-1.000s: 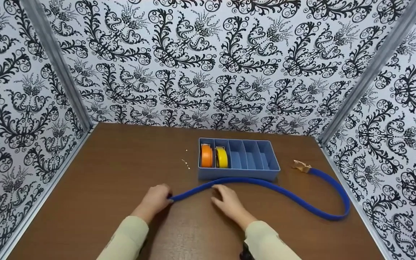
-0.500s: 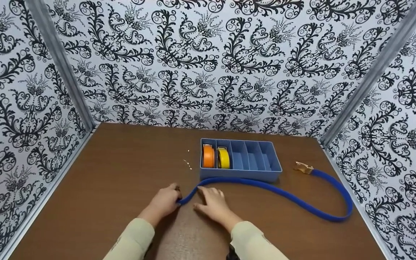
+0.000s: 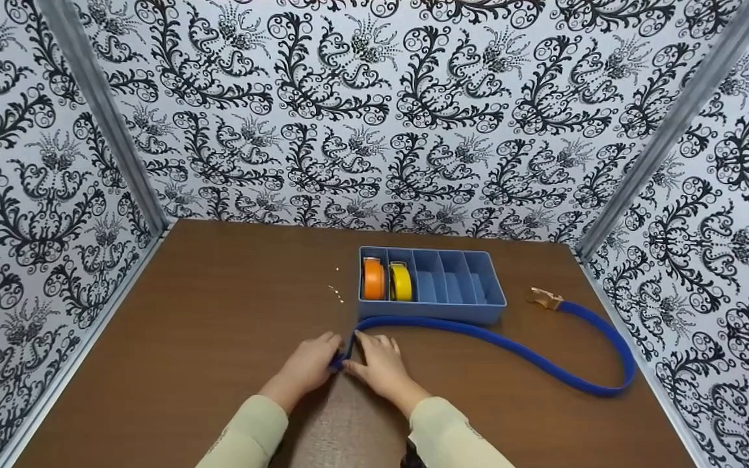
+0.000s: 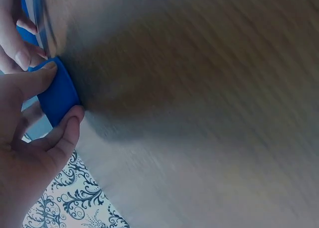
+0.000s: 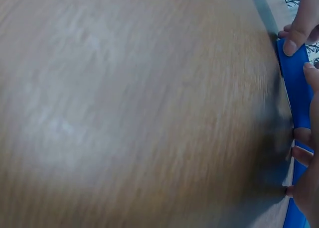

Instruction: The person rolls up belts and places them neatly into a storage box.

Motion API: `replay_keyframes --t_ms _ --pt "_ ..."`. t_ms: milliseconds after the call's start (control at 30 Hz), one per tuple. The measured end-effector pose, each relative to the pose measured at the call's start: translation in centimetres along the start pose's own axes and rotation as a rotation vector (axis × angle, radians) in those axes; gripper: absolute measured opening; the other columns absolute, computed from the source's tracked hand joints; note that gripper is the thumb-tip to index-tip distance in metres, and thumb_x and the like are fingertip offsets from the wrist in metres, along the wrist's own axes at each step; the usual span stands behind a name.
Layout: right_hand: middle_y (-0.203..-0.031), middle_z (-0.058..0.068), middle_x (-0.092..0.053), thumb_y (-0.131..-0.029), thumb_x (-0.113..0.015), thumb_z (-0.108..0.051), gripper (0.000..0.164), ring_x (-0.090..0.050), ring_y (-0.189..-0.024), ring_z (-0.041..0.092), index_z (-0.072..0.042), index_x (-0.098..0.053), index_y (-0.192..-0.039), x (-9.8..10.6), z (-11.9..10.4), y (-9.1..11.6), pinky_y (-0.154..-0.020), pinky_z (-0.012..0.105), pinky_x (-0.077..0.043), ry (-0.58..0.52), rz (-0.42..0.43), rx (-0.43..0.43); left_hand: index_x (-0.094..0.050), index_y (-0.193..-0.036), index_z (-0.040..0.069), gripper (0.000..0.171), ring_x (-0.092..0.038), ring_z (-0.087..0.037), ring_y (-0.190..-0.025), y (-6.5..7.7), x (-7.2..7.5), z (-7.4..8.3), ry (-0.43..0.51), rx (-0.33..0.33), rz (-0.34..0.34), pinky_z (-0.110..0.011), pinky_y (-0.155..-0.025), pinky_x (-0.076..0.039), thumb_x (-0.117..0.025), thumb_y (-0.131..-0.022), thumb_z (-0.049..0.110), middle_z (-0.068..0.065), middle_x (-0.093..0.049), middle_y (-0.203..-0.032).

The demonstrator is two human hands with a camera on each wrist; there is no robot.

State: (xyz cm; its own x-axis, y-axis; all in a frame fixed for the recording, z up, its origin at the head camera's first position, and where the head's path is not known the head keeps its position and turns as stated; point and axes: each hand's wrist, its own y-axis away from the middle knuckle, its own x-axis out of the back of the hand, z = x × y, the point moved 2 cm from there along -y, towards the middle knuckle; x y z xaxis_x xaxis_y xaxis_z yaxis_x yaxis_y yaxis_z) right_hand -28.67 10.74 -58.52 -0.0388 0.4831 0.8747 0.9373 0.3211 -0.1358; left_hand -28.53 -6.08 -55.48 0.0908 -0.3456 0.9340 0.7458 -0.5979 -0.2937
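A long blue belt (image 3: pixel 517 351) with a gold-coloured buckle (image 3: pixel 547 299) stands on its edge along the table in a loose curve. Its free end is pinched between thumb and fingers of my left hand (image 3: pixel 313 364); in the left wrist view that blue end (image 4: pixel 60 96) is bent over. Close beside it, my right hand (image 3: pixel 381 367) touches the same belt with thumb and fingertips. In the right wrist view, the thumb and fingers of the right hand lie against one face of the strap (image 5: pixel 297 91). Part of the end is hidden by the left hand.
Behind the hands stands a blue-grey divided box (image 3: pixel 430 313). Its two left compartments hold a rolled orange belt (image 3: pixel 373 281) and a rolled yellow belt (image 3: pixel 401 283). Small bright specks (image 3: pixel 335 292) lie left of the box. Patterned walls (image 3: pixel 374 130) enclose the brown table (image 3: pixel 231 286).
My left hand has moved right, bringing the belt's end toward my right hand, and the strap there has bent sharply. My right hand has shifted left along the belt. The buckle end stays put.
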Motion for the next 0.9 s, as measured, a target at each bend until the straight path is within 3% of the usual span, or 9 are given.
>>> replay_keyframes --t_ms 100,200,400,600,800,900 --pt "-0.133 0.012 -0.057 -0.09 -0.067 -0.041 0.064 -0.047 -0.12 0.033 -0.003 -0.05 -0.139 0.0 0.0 0.0 -0.106 0.059 -0.025 0.016 0.01 0.008 -0.061 -0.096 0.004 0.024 -0.063 -0.029 -0.078 -0.1 0.0 0.3 -0.007 0.012 0.005 -0.041 -0.069 -0.054 -0.078 -0.082 0.014 -0.009 -0.059 -0.093" --pt "-0.133 0.012 -0.058 -0.091 -0.065 -0.041 0.063 -0.047 -0.12 0.033 -0.003 -0.05 -0.14 0.1 -0.1 0.1 -0.106 0.06 -0.025 0.027 0.011 0.015 -0.064 -0.097 0.004 0.025 -0.064 -0.032 -0.078 -0.1 0.1 0.4 -0.009 0.037 -0.004 -0.042 -0.068 -0.054 -0.079 -0.08 0.014 -0.016 -0.058 -0.104" --pt "-0.133 0.014 -0.057 -0.091 -0.066 -0.037 0.061 -0.047 -0.121 0.034 -0.002 -0.052 -0.139 0.2 0.1 0.0 -0.105 0.062 -0.025 0.003 0.001 0.036 -0.065 -0.109 0.005 0.043 -0.062 -0.037 -0.083 0.0 -0.1 0.7 0.085 0.111 -0.068 -0.047 -0.072 -0.053 -0.085 -0.074 0.018 -0.023 -0.051 -0.117" --pt "-0.133 0.016 -0.056 -0.088 -0.07 -0.031 0.059 -0.047 -0.123 0.035 0.001 -0.055 -0.135 0.6 0.3 -0.2 -0.105 0.059 -0.028 -0.067 -0.01 0.056 -0.064 -0.105 0.006 0.034 -0.062 -0.032 -0.079 -0.2 -0.3 1.1 0.072 0.079 0.018 -0.045 -0.07 -0.053 -0.082 -0.078 0.017 -0.013 -0.057 -0.106" --pt "-0.125 0.011 -0.059 -0.084 -0.076 -0.023 0.05 -0.052 -0.118 0.032 0.004 -0.063 -0.125 1.3 0.5 -0.2 -0.1 0.048 -0.039 -0.127 0.02 0.082 -0.057 -0.106 0.004 0.036 -0.064 -0.03 -0.09 -0.4 -0.9 0.9 0.253 0.034 0.097 -0.044 -0.077 -0.052 -0.078 -0.077 -0.001 -0.011 -0.065 -0.101" --pt "-0.119 0.01 -0.062 -0.083 -0.077 -0.019 0.044 -0.056 -0.113 0.029 0.004 -0.066 -0.12 1.7 0.6 0.0 -0.097 0.043 -0.043 -0.157 0.039 0.101 -0.057 -0.112 0.004 0.042 -0.064 -0.03 -0.098 -0.5 -1.2 0.7 0.362 0.062 0.076 -0.044 -0.085 -0.051 -0.073 -0.076 -0.01 -0.013 -0.067 -0.107"
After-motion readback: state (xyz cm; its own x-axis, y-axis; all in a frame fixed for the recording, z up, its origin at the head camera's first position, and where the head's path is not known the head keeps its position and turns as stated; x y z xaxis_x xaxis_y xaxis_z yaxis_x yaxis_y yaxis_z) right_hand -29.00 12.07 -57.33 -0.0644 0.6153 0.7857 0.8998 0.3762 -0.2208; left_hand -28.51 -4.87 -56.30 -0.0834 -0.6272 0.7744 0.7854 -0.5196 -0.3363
